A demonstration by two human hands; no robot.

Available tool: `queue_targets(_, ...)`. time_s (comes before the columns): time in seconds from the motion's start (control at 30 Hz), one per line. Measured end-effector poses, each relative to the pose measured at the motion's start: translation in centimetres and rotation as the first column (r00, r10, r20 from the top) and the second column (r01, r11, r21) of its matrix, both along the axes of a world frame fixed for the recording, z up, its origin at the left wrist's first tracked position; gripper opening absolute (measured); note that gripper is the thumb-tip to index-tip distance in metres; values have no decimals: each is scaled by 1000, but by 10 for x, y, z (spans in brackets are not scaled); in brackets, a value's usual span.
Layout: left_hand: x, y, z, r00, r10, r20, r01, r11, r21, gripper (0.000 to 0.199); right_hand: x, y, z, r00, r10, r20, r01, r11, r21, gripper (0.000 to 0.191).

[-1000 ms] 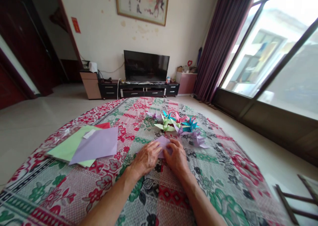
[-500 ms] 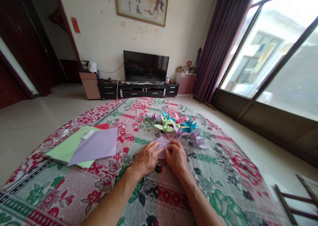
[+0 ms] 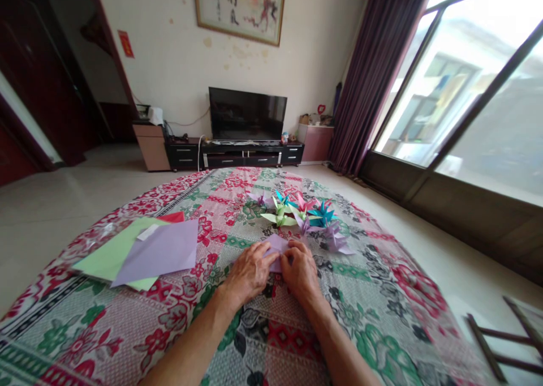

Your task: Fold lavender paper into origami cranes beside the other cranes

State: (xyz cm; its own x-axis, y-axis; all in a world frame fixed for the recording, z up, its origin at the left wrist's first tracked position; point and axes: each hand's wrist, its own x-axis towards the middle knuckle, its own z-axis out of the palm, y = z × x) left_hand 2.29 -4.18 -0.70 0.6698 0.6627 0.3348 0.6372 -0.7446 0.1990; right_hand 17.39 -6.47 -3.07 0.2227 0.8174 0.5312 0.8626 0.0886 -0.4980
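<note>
A small piece of purple origami paper [image 3: 276, 242], partly folded, lies on the tablecloth between my hands. My left hand [image 3: 249, 269] holds its left side, fingers bent onto the paper. On its right side, my right hand [image 3: 300, 269] pinches the paper with thumb and curled fingers. The two hands nearly meet, and they hide the paper's near part. Just beyond them stand several folded paper cranes: a light green crane [image 3: 279, 218], a blue crane [image 3: 324, 214], a pink crane [image 3: 304, 204] and a purple crane [image 3: 336, 242] among them.
A stack of square sheets lies at the left, with a purple sheet [image 3: 159, 253] over a green sheet [image 3: 112, 250] and a red one behind. A flowered tablecloth [image 3: 292, 341] covers the round table. Beyond stand a television [image 3: 248, 115] and a low cabinet [image 3: 229, 161].
The whole view has shifted slightly left as the camera moved. Both hands keep their hold on the purple paper, with only a slight shift of the fingers.
</note>
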Motion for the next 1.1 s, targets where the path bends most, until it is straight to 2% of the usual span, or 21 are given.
queue_targets(0.47,1,-2,3,1000,24,-2,-24,1000,-17,37,0,0,3,1000,0,0,0,999,-48,15)
queue_targets(0.63,1,-4,6,999,34,-23,-35,999,-24,36,1,0,3,1000,16,12,-16,1000,-27,16)
queue_targets(0.83,1,-4,8,998,42,-52,-44,999,-31,36,4,-1,7,995,60,-79,-57,997,46,22)
queue_targets(0.93,1,-5,8,997,54,-53,-55,998,-30,36,2,-3,9,994,99,-35,-99,995,22,24)
queue_targets(1.1,1,-5,4,998,55,-43,-56,998,-19,35,-1,-3,9,991,107,85,-100,992,-80,25)
